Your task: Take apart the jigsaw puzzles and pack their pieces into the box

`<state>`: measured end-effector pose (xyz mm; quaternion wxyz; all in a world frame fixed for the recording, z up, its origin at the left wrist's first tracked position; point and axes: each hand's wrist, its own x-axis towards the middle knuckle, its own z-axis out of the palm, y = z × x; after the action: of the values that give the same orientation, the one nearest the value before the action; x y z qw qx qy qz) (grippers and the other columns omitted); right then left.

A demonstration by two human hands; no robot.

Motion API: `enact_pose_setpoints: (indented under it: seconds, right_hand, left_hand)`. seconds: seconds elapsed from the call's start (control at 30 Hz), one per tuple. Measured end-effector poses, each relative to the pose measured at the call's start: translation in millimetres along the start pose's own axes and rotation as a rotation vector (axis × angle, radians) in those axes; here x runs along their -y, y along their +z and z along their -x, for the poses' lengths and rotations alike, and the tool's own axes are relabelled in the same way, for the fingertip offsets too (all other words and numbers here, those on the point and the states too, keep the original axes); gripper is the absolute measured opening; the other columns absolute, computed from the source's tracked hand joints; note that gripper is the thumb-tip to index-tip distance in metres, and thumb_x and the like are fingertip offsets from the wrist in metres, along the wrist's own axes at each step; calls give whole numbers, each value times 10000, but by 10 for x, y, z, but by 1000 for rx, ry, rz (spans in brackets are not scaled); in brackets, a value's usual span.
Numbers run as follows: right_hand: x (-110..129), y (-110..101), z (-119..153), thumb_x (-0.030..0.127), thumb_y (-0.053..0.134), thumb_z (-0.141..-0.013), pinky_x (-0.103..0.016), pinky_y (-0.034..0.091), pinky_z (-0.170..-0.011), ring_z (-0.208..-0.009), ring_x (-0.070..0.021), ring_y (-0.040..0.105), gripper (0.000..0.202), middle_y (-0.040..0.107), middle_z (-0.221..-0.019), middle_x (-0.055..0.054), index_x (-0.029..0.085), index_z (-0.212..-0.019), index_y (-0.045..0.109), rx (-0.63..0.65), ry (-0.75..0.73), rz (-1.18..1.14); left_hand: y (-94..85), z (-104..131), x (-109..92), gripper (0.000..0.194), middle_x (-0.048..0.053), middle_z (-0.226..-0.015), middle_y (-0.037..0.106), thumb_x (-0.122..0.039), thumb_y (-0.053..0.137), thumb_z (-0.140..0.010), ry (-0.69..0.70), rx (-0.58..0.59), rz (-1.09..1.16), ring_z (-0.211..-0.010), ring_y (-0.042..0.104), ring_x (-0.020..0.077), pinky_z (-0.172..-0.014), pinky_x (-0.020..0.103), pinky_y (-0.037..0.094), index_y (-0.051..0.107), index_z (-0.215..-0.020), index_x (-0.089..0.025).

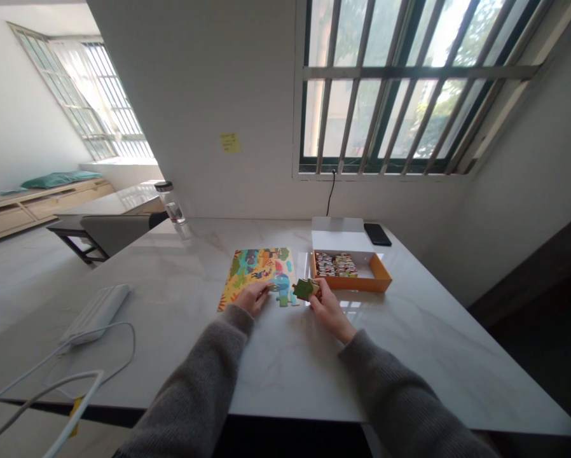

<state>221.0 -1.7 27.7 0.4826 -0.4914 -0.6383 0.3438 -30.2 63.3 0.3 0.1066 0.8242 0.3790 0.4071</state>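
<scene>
A colourful jigsaw puzzle [252,270], mostly joined, lies flat on the table. Over its front edge, my left hand [252,298] pinches what looks like a small puzzle piece [273,287], seen nearly edge-on. My right hand [330,309] is closed on puzzle pieces, apparently a small stack, with a green one [303,289] on top. These are just right of the puzzle's lower right corner. Behind my right hand stands an open orange box [376,275], with rows of upright puzzle pieces [336,264] in its left part.
A black phone [378,235] lies behind the box on the white marbled table [285,369]. At the back left stands a clear bottle [173,205]. A white power strip [97,313] with looping cables [82,381] occupies the left side.
</scene>
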Motion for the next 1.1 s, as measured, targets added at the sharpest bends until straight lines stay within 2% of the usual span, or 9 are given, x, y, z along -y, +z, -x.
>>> enact_pose_setpoints:
  seconds: [0.1,0.17,0.4,0.57,0.67,0.77,0.87,0.97,1.1]
  right_hand:
    - [17,42,12,252,495,-829,-274,461,-547,-575,-144,545,170,564,-740,30,224,-994,467,14,62,-62]
    - [20,85,20,253,515,-814,-258,455,-498,-542,-131,532,182,563,-733,39,233,-987,462,25,109,-159]
    - [43,148,47,313,559,-790,-240,467,-437,-607,-160,612,224,604,-749,19,237,-993,502,152,311,-615]
    - [43,127,55,292,546,-790,-263,487,-449,-581,-161,620,237,638,-764,13,236,-1017,508,138,317,-661]
    - [28,129,51,361,565,-831,-260,485,-461,-573,-151,610,224,642,-771,12,236,-1006,501,133,293,-615]
    - [28,130,44,444,599,-839,-251,478,-466,-590,-151,611,294,633,-770,18,239,-1011,477,131,241,-551]
    - [45,130,44,490,591,-849,-257,487,-487,-617,-156,615,338,629,-776,19,240,-1032,454,126,204,-507]
    - [56,128,53,506,541,-883,-269,499,-526,-628,-153,614,328,639,-797,9,234,-1042,450,146,185,-486]
    - [42,84,48,497,479,-914,-263,469,-530,-626,-161,600,297,622,-752,16,234,-1051,461,142,182,-389]
  left_hand:
    - [-1,-36,-247,290,110,-1121,711,-240,444,-988,38,-170,121,-1066,667,226,-969,398,536,666,-1167,-189]
    - [32,-42,-429,315,106,-1212,661,-216,421,-1004,104,-195,171,-1159,618,212,-1035,401,495,628,-1243,-216]
    - [226,81,-671,428,103,-1469,427,-133,405,-987,266,75,118,-1338,474,240,-1116,422,444,565,-1353,-286]
    - [205,103,-676,493,105,-1573,279,-76,451,-909,241,118,132,-1432,348,305,-1166,478,374,563,-1362,-236]
    - [198,102,-669,505,92,-1574,300,-78,431,-910,213,144,154,-1434,353,294,-1160,468,383,546,-1372,-247]
    - [223,97,-639,538,146,-1477,431,-126,450,-930,140,65,182,-1350,462,270,-1074,441,474,409,-1457,-222]
    - [258,87,-588,533,127,-1092,642,-224,548,-908,-37,-58,243,-973,647,222,-805,369,578,405,-1418,-163]
    - [279,73,-528,371,27,-787,626,-312,608,-889,-209,-65,364,-698,613,156,-673,303,547,561,-1221,-153]
    - [264,56,-481,392,28,-791,630,-427,667,-851,-347,-56,608,-714,616,151,-684,286,530,617,-1120,-147]
